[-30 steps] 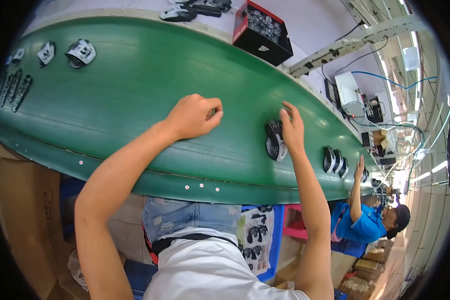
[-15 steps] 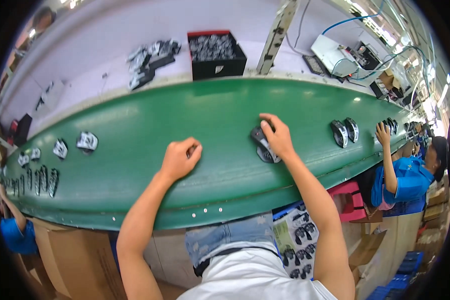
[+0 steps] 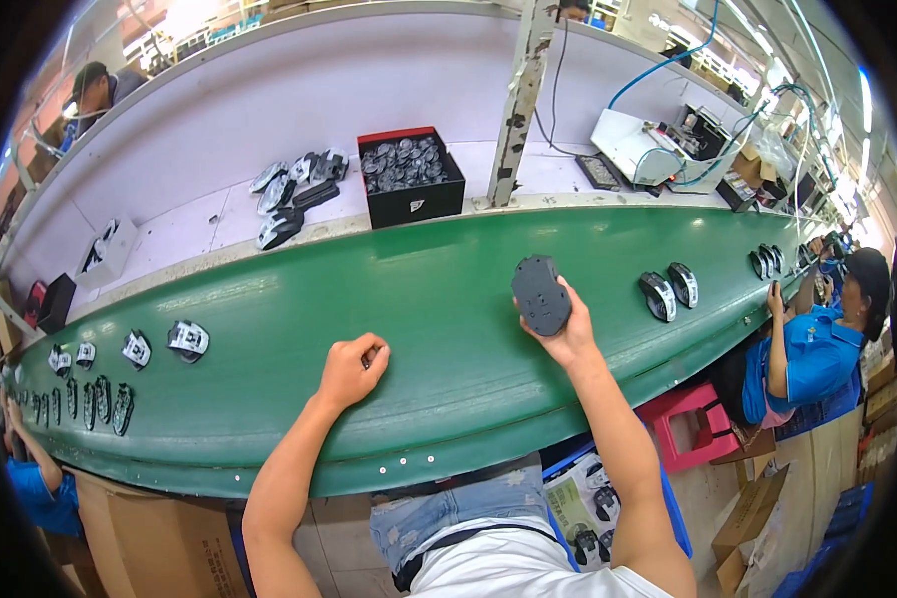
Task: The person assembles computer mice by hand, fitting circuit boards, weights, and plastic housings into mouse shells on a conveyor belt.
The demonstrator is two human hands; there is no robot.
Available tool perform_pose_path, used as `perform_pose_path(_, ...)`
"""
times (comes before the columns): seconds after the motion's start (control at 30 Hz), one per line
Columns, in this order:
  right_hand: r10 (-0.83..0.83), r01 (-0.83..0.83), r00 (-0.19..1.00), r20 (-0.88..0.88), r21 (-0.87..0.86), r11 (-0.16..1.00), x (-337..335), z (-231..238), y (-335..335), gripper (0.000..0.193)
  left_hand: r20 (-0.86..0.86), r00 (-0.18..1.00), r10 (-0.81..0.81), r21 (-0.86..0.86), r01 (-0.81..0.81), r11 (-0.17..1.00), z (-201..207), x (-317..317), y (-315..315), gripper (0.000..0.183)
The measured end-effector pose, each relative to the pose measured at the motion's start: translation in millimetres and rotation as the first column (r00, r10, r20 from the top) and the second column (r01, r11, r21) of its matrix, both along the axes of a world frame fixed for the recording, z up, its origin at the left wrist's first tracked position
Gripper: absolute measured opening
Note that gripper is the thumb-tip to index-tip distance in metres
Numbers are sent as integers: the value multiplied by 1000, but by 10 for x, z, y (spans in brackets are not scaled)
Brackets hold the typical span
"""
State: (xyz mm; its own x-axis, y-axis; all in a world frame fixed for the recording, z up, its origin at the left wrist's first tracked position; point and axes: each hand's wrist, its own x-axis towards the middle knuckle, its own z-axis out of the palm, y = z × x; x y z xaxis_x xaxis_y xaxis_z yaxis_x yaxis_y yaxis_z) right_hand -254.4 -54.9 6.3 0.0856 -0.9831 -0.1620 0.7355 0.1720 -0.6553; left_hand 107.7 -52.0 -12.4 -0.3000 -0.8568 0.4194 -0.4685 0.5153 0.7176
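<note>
My right hand [image 3: 569, 329] holds a computer mouse [image 3: 541, 296] above the green belt, fingers wrapped round its edge. The dark, flat underside of the mouse faces up. Over the belt to the left, my left hand [image 3: 354, 371] is closed in a loose fist. A small dark bit shows between its fingers, too little to name. Two black-and-silver mice [image 3: 670, 291] lie side by side on the belt to the right of my right hand. Farther left on the belt are more mice, among them a silver-and-black one [image 3: 187, 340].
Behind the green conveyor belt [image 3: 439, 299], a black box [image 3: 415, 207] of small dark round parts stands on a ledge beside loose mouse shells [image 3: 281, 228]. A metal post [image 3: 518, 110] rises there. Co-workers in blue sit at both ends; a pink stool [image 3: 683, 429] stands right.
My right hand has lifted the mouse off the belt and turned its underside up. My left hand stays closed. The view has tilted upward, and the right co-worker's hand has left the mice.
</note>
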Motion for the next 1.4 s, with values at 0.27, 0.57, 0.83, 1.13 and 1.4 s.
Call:
perform_pose_path(0.27,251,-239,957,147,-98,966,206,186,194,63,9,1000,17,0,-17,1000,-16,16,3,10)
perform_pose_path(0.57,355,-285,851,386,-227,931,158,210,212,78,1,1000,3,4,-3,1000,-25,9,-20,10)
perform_pose_path(0.83,-361,-129,-652,-667,-372,919,-313,163,247,67,25,999,33,7,-33,999,38,59,31,9)
perform_pose_path(1.13,-554,-268,-453,-698,-486,832,257,-74,273,57,27,1000,12,0,-12,1000,18,-28,40,10)
perform_pose_path(1.4,-346,-396,539,-767,-594,700,2190,-342,231,58,-381,915,130,306,-9,952,-23,52,14,32)
